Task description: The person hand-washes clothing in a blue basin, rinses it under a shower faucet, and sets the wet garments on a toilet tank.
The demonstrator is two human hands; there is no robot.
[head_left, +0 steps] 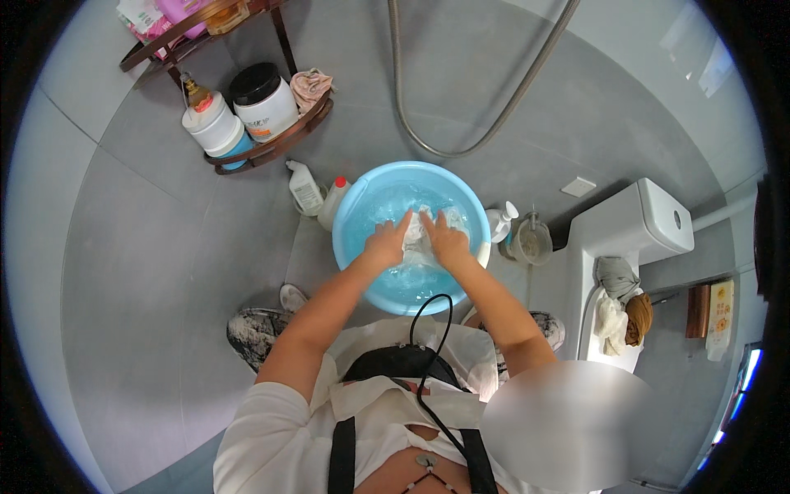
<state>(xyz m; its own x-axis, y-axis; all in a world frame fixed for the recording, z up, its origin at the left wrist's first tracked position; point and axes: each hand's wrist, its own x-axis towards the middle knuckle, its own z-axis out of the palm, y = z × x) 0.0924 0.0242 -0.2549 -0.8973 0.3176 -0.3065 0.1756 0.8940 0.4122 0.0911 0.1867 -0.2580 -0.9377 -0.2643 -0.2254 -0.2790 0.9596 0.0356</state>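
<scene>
A light blue round basin (349, 216) of water stands on the floor in front of me. In the water, near its middle, lies a wet white cloth (418, 239), bunched and partly under the surface. My left hand (387, 242) grips the cloth's left side, fingers closed on it. On the other side my right hand (448, 242) has hold of the same cloth, thumb toward the left hand. The two hands are close together, with folds of cloth between them. Part of the cloth below the water is blurred by ripples.
Left of the basin stand a white bottle (304, 189) and a red-capped bottle (332, 204). A pump bottle (500, 221) and a clear container (532, 242) are at its right. A toilet (583, 280) bears clothes (619, 309). A corner shelf (284, 146) and a shower hose (398, 74) are beyond.
</scene>
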